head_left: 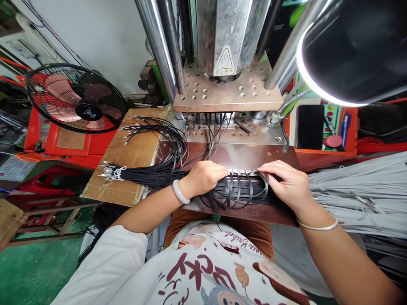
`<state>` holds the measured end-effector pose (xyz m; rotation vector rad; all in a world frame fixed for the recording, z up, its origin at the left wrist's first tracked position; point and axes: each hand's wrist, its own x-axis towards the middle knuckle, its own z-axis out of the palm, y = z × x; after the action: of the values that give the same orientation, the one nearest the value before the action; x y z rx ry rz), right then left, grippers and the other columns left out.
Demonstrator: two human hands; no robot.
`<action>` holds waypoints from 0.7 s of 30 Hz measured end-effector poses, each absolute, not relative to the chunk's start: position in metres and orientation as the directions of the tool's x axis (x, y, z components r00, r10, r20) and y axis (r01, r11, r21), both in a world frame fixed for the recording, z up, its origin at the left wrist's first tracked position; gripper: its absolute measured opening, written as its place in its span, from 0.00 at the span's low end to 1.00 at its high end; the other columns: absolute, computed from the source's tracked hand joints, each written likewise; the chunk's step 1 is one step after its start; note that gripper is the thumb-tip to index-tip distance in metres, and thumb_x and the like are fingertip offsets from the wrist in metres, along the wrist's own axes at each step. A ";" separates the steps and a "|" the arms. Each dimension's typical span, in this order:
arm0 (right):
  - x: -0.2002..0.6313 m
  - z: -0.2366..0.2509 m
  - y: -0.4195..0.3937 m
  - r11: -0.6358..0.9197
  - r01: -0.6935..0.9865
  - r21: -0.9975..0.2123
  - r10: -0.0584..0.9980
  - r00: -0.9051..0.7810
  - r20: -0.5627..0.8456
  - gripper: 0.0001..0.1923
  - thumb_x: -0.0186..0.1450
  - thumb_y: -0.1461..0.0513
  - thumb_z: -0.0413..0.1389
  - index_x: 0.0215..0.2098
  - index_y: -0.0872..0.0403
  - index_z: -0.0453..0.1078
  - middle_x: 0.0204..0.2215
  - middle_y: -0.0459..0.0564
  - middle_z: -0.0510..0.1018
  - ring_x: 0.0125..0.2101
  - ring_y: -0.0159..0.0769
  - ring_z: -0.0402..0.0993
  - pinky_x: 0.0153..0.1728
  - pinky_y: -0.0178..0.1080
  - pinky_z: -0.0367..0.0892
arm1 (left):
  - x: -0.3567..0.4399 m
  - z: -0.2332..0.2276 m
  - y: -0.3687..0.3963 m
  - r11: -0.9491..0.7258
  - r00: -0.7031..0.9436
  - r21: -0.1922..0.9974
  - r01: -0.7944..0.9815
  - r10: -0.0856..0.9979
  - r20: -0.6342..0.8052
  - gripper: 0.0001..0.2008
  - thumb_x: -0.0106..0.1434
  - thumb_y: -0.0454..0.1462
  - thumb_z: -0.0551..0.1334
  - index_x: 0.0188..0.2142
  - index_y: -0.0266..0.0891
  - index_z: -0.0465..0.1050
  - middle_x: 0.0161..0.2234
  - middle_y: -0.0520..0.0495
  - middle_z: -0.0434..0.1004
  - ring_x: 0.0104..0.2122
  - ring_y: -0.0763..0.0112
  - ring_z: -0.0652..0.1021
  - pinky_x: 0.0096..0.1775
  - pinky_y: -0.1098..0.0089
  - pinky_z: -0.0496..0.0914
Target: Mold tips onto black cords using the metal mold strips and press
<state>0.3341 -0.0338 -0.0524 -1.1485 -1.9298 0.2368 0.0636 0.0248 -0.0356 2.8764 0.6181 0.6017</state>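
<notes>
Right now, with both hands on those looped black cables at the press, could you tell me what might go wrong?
1. Both the left hand and right hand rest close below the press plate, so pinching seems possible.
2. The looped black cables overlap and may tangle with the cable bundle.

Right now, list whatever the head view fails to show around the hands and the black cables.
- Left hand: fingertips curled under, grip unclear.
- Right hand: covers the black cables beneath it.
- Metal connector tips: too small to identify.
- Press: top cut off by the frame edge.
- Lamp: hides the machine behind it.
</notes>
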 end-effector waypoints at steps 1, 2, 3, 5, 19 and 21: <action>0.334 -0.051 -0.034 0.564 0.628 -0.536 0.791 -0.226 0.568 0.10 0.63 0.71 0.55 0.38 0.51 0.74 0.33 0.48 0.78 0.33 0.35 0.75 0.38 0.40 0.71 | 0.063 -0.037 0.026 -0.890 0.817 0.253 0.379 0.450 0.361 0.14 0.69 0.31 0.50 0.42 0.36 0.75 0.38 0.44 0.80 0.38 0.70 0.79 0.42 0.68 0.72; 0.334 -0.050 -0.033 0.572 0.626 -0.530 0.789 -0.245 0.563 0.10 0.64 0.71 0.55 0.37 0.51 0.74 0.32 0.48 0.78 0.33 0.35 0.75 0.38 0.40 0.72 | 0.063 -0.038 0.026 -0.875 0.800 0.278 0.395 0.477 0.363 0.13 0.69 0.31 0.52 0.43 0.35 0.74 0.39 0.44 0.80 0.39 0.69 0.79 0.43 0.67 0.72; 0.334 -0.049 -0.033 0.580 0.626 -0.521 0.786 -0.263 0.559 0.10 0.64 0.71 0.55 0.37 0.51 0.74 0.32 0.47 0.78 0.33 0.35 0.75 0.38 0.40 0.72 | 0.063 -0.037 0.025 -0.864 0.788 0.289 0.412 0.497 0.364 0.12 0.68 0.32 0.53 0.43 0.35 0.74 0.39 0.43 0.80 0.40 0.67 0.78 0.44 0.66 0.72; 0.334 -0.048 -0.032 0.593 0.635 -0.496 0.779 -0.298 0.551 0.10 0.64 0.71 0.54 0.37 0.52 0.73 0.32 0.47 0.78 0.33 0.35 0.75 0.37 0.40 0.72 | 0.063 -0.031 0.021 -0.861 0.782 0.289 0.418 0.503 0.369 0.11 0.68 0.33 0.55 0.43 0.34 0.74 0.39 0.43 0.79 0.42 0.63 0.77 0.46 0.62 0.72; 0.362 -0.033 -0.014 0.428 0.818 -0.384 0.855 -0.229 0.466 0.07 0.67 0.57 0.52 0.42 0.48 0.69 0.38 0.51 0.78 0.38 0.45 0.77 0.44 0.49 0.72 | -0.037 0.012 0.151 -0.563 0.554 -0.025 0.826 0.820 -0.147 0.22 0.69 0.49 0.52 0.51 0.39 0.75 0.49 0.40 0.79 0.49 0.56 0.78 0.54 0.56 0.68; 0.359 -0.029 0.022 0.415 0.829 -0.376 0.875 -0.251 0.414 0.10 0.68 0.55 0.49 0.39 0.49 0.70 0.37 0.54 0.79 0.38 0.47 0.77 0.44 0.49 0.71 | -0.027 0.010 0.162 -0.536 0.534 -0.062 0.842 0.844 -0.049 0.23 0.70 0.46 0.51 0.57 0.38 0.70 0.53 0.38 0.76 0.51 0.56 0.77 0.54 0.59 0.69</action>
<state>0.3588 0.0221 -0.0285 -1.4394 -2.1077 0.1073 -0.0267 0.1615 0.0100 2.7778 1.5273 -0.1154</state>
